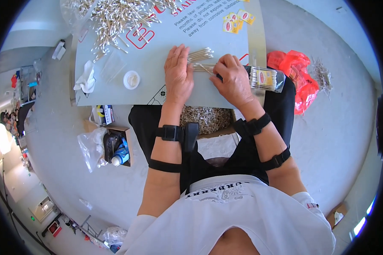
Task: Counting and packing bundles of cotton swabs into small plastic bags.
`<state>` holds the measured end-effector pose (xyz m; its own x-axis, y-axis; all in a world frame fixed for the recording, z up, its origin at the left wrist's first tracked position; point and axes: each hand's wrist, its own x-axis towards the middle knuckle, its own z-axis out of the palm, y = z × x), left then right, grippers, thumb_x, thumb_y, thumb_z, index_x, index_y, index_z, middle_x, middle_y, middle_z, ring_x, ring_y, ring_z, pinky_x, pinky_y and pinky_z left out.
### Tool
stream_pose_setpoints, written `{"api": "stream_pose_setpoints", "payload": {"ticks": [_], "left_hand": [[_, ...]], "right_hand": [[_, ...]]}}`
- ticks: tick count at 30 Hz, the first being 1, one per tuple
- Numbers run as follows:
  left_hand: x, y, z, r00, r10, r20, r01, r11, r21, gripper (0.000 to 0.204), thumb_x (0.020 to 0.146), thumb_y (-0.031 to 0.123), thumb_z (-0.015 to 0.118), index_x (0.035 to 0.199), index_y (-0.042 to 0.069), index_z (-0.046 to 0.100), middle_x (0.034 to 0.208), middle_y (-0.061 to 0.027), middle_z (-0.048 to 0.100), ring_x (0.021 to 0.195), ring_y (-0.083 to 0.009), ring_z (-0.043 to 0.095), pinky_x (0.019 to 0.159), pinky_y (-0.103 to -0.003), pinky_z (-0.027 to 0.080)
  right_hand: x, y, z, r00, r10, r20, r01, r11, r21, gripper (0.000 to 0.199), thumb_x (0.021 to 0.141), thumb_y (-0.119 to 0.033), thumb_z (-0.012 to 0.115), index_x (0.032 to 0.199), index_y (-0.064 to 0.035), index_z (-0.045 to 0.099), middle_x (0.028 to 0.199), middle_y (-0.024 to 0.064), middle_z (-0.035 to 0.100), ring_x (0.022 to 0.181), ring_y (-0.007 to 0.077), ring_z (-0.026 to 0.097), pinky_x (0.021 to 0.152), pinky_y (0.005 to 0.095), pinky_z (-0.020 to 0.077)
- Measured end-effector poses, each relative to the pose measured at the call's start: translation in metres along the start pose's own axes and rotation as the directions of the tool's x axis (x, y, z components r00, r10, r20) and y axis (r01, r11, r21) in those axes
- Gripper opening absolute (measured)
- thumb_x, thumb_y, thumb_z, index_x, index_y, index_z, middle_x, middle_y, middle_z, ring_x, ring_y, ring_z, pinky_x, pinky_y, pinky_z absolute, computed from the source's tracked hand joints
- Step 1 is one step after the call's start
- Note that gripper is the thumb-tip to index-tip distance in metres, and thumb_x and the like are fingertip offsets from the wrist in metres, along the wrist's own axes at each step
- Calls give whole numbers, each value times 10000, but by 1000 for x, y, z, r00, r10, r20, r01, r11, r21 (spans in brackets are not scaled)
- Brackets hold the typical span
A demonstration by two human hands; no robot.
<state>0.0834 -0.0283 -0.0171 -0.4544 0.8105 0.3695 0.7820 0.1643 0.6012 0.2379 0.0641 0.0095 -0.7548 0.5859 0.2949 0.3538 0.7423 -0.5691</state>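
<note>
My left hand [178, 75] lies on the board with its fingers stretched out together, its side against the ends of a loose bundle of cotton swabs [201, 54]. Closer to me, more cotton swabs [203, 67] lie crosswise between the two hands. My right hand [233, 80] has its fingers curled in a pinch at the right end of these swabs; one slanted swab runs to its fingertips. Just right of that hand is a clear packet of cotton swabs [266, 78] with a yellow label, close to the board's edge. My right fingertips are partly hidden.
A big heap of cotton swabs [110, 21] covers the far left. Yellow labels [238, 21] lie at the far right. A small round white tub [131, 80] and crumpled tissue [86, 77] sit at left. Below are a swab-filled box [206, 119] and red bags [300, 80].
</note>
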Motion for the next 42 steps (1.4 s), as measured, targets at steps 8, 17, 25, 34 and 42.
{"api": "stream_pose_setpoints", "payload": {"ticks": [8,17,25,34,42], "left_hand": [[5,-6,0,983,80,166,-93,993,73,404,880,101,561,1280,59,530,1369,-120,493,1323,-300,395,1100,-490,261],[-25,36,-3,908,23,419,-163,939,302,728,876,358,604,1458,38,306,1534,-137,269,1437,-262,219,1156,-483,176],[-10,27,12,953,-301,-42,237,823,-515,604,1001,351,438,1452,-16,275,1502,-220,269,1407,-336,245,1140,-416,214],[-4,42,37,947,-320,-29,211,688,-694,594,1018,404,382,1413,-39,340,1435,-195,381,1350,-279,353,1113,-390,276],[-7,39,28,940,-341,-18,209,617,-759,557,995,344,448,1401,-28,363,1429,-197,390,1346,-292,360,1132,-418,260]], "right_hand": [[5,1,16,992,-124,-27,123,992,-21,137,670,-40,669,779,-36,587,924,89,536,881,291,546,773,396,473],[-19,-3,15,833,496,-247,-192,677,711,192,887,4,541,1074,20,581,1236,129,530,1114,221,527,967,315,421],[-14,-5,40,784,564,-259,-95,521,848,334,995,-113,460,1289,39,497,1417,132,440,1270,209,445,1068,313,342],[-8,0,46,799,556,-228,-62,454,889,349,1005,-139,444,1292,53,494,1412,173,446,1290,253,436,1071,327,338],[16,32,28,888,385,-251,-94,688,720,305,986,-118,475,1241,38,535,1214,186,595,1142,266,565,967,320,428]]}}
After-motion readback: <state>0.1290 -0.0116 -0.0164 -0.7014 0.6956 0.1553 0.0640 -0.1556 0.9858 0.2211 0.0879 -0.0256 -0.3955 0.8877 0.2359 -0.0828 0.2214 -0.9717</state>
